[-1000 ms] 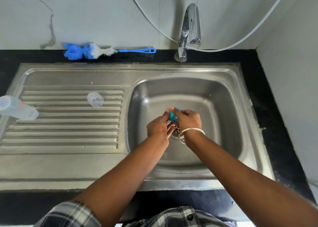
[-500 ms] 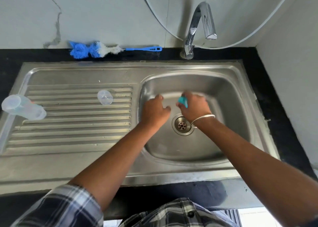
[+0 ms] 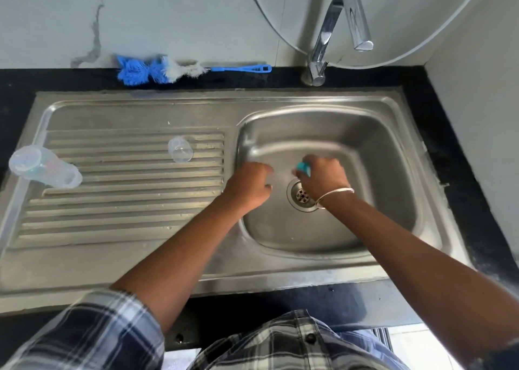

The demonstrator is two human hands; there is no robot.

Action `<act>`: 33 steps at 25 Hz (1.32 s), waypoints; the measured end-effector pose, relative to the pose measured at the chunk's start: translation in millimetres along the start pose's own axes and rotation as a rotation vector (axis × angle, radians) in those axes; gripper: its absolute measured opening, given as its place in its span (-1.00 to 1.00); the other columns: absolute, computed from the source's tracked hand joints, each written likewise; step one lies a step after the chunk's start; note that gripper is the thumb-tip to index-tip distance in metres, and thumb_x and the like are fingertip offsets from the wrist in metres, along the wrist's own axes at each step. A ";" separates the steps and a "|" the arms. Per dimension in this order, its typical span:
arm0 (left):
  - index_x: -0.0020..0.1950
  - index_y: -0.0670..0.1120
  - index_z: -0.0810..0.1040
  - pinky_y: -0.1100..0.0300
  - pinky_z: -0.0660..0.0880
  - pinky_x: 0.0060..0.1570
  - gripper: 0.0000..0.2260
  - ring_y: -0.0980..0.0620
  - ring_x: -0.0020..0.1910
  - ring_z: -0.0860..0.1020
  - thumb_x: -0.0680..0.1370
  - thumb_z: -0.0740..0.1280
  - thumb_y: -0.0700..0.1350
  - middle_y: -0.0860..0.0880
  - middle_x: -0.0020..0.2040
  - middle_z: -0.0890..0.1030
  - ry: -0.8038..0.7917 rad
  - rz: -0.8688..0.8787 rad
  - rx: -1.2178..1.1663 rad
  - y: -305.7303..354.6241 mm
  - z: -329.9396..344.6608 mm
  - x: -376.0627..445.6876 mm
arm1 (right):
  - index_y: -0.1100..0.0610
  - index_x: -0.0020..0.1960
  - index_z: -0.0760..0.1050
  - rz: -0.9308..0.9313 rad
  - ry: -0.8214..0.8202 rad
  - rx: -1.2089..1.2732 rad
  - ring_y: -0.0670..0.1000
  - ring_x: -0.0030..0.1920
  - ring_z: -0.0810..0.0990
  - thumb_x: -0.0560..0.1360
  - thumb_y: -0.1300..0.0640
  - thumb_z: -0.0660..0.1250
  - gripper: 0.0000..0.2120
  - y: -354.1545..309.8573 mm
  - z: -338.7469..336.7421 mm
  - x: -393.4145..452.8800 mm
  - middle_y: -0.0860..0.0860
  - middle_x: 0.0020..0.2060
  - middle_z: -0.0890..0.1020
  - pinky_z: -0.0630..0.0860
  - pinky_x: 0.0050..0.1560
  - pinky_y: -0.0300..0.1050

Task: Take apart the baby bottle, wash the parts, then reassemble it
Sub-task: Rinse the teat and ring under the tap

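Observation:
My right hand point(image 3: 323, 180) grips a teal screw ring point(image 3: 304, 169) over the sink basin point(image 3: 370, 133), just above the drain point(image 3: 302, 196). My left hand point(image 3: 248, 187) is a short way to its left with the fingers curled round a small pale, clear piece that is blurred and looks like the nipple. The clear bottle body point(image 3: 42, 170) lies on its side at the far left of the drainboard point(image 3: 126, 215). A clear cap point(image 3: 180, 153) lies on the ribs near the drainboard's back right.
A blue and white bottle brush point(image 3: 157, 70) lies on the black counter behind the drainboard. The tap point(image 3: 337, 32) stands at the back with its spout over the basin, and no water is running. A wall closes off the right side.
My hands were together on the teal ring a second ago and have since drawn apart. Both moved toward the back of the basin, with the ring staying in my right hand.

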State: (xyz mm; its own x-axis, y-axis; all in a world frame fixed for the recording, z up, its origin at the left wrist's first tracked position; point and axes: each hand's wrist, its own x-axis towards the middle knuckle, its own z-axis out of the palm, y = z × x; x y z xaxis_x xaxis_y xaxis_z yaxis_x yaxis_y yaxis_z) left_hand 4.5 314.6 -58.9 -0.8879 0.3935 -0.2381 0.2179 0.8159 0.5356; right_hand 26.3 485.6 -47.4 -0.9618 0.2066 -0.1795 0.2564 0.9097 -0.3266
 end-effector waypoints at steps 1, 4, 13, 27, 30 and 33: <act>0.22 -0.12 0.58 0.10 0.54 0.09 -0.72 -0.12 0.13 0.61 0.53 0.36 -0.10 -0.12 0.12 0.65 0.088 0.041 0.008 -1.2 -2.6 -1.7 | 0.17 0.15 0.54 -0.119 0.207 0.120 0.24 -0.04 0.61 0.48 -0.05 0.37 -0.64 -1.2 -6.5 0.6 0.20 -0.04 0.66 0.52 -0.11 -0.04; 0.16 -0.10 0.59 0.11 0.55 -0.08 -0.79 -0.05 -0.04 0.63 0.56 0.32 -0.09 -0.08 0.00 0.67 0.489 0.117 -0.093 11.0 -11.0 -3.3 | 0.19 0.16 0.54 -0.337 0.539 0.176 0.11 -0.10 0.60 0.49 0.02 0.39 -0.67 2.9 -18.6 3.2 0.15 -0.06 0.65 0.54 -0.17 -0.11; 0.20 -0.13 0.53 0.09 0.53 -0.04 -0.74 -0.05 0.04 0.59 0.55 0.29 -0.07 -0.11 0.05 0.63 0.418 0.111 -0.091 19.6 4.6 2.4 | 0.17 0.20 0.51 -0.383 0.264 0.074 0.20 -0.11 0.62 0.51 -0.07 0.33 -0.62 1.8 -4.0 12.1 0.16 -0.01 0.62 0.56 -0.22 -0.02; 0.26 -0.11 0.55 0.22 0.52 0.12 -0.50 0.07 0.11 0.57 0.35 0.57 -0.09 -0.02 0.16 0.61 0.355 0.179 -0.231 13.7 -2.3 -51.7 | 0.08 -0.13 0.53 -0.063 -0.016 0.317 0.07 -0.27 0.58 0.30 -0.13 0.42 -0.69 -41.3 -20.3 -19.7 0.03 -0.33 0.61 0.41 -0.30 -0.19; 0.19 -0.12 0.61 0.10 0.58 0.03 -0.55 0.03 0.01 0.63 0.33 0.58 -0.14 -0.05 0.07 0.67 0.498 0.100 -0.327 -12.7 -23.5 -63.8 | 0.06 -0.18 0.55 -0.116 -0.095 0.506 0.02 -0.34 0.65 0.34 -0.06 0.39 -0.81 -77.0 -16.9 -22.9 0.02 -0.40 0.65 0.60 -0.22 -0.08; 0.21 -0.09 0.62 0.13 0.61 0.02 -0.56 0.07 0.06 0.63 0.34 0.59 -0.14 -0.04 0.10 0.68 0.549 -0.039 -0.443 -56.3 -47.0 -75.5 | 0.13 -0.02 0.57 -0.218 -0.228 0.723 0.09 -0.32 0.69 0.37 0.24 0.35 -0.80 -110.0 -0.9 -22.0 0.13 -0.27 0.69 0.64 -0.13 0.07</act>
State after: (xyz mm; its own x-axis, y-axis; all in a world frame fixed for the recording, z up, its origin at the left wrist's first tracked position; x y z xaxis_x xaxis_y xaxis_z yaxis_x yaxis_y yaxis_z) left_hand 40.2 219.0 -33.0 -0.9932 0.0022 0.1166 0.1000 0.5301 0.8420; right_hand 19.1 381.3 -6.7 -0.9741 -0.0999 -0.2027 0.1385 0.4451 -0.8847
